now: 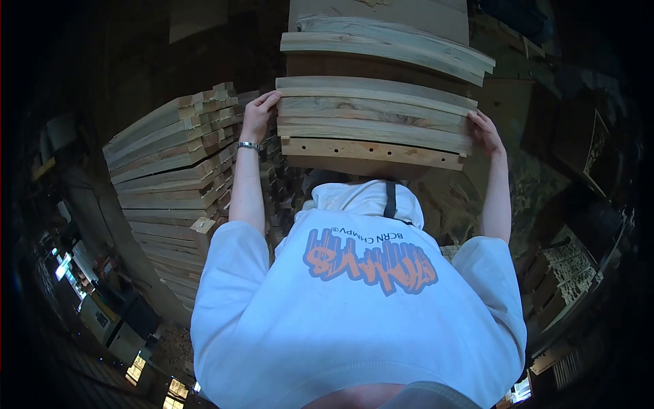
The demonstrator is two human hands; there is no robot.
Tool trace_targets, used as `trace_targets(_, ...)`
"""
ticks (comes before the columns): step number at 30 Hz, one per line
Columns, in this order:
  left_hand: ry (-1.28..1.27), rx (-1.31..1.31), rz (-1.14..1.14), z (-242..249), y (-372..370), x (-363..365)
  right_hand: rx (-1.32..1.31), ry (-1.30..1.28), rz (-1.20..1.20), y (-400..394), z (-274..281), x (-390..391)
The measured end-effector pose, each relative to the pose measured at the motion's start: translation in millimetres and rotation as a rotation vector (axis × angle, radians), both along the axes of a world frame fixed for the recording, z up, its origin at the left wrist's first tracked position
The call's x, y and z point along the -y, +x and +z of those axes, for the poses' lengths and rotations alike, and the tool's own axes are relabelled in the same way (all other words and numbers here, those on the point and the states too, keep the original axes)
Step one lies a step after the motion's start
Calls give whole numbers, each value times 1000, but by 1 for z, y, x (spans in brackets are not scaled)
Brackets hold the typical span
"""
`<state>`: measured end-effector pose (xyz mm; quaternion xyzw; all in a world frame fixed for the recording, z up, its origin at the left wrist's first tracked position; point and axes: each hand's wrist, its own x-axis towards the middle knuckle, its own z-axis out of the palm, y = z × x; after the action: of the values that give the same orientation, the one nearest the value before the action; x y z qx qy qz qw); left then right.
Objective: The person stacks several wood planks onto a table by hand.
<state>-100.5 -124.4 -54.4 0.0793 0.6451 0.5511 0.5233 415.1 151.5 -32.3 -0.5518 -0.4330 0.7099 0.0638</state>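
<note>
Several pale wooden boards [375,108] lie side by side across the bench in front of me. My left hand [260,114], with a metal-banded watch on the wrist, has its fingers curled on the left end of the boards near the far one. At the opposite end, my right hand [486,132] grips with bent fingers against the board ends. Which board each hand presses most is hard to make out. A wooden strip with dark round holes [354,149] runs along the near side of these boards.
More boards [381,49] lie farther back on the bench. To my left stands a tall stack of planks [163,157] with rough ends facing me. A pile of wood pieces [569,273] sits to the right. A brown panel edge [381,168] borders the bench near my waist.
</note>
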Motion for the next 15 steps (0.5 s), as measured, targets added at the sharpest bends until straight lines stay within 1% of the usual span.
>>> trace_targets(4,-35,69,-79,5,-11,-5,-28,-88,-29,7,-25,-12)
trace_targets(6,-106,-24,-103,10,-9,-6,35,-42,45,-4,-3,-9)
trace_targets(7,-109,-26,-105,11,-9,-7,33,-45,42,-5,-5,-8)
trace_targets(10,-90,-27,-107,7,-10,-6,27,-26,9,3,-19,-11)
trace_targets(12,-23,62,-115,2,-13,-6,-40,-162,126,8,-22,-22)
trace_targets(13,-20,61,-116,0,-18,-7,-41,-159,125,9,-26,-25)
trace_targets(14,-24,143,-147,0,-22,-9,94,-94,23,-22,7,-19)
trace_targets(15,-27,226,-179,1,-25,-13,228,-28,-81,-39,27,-16)
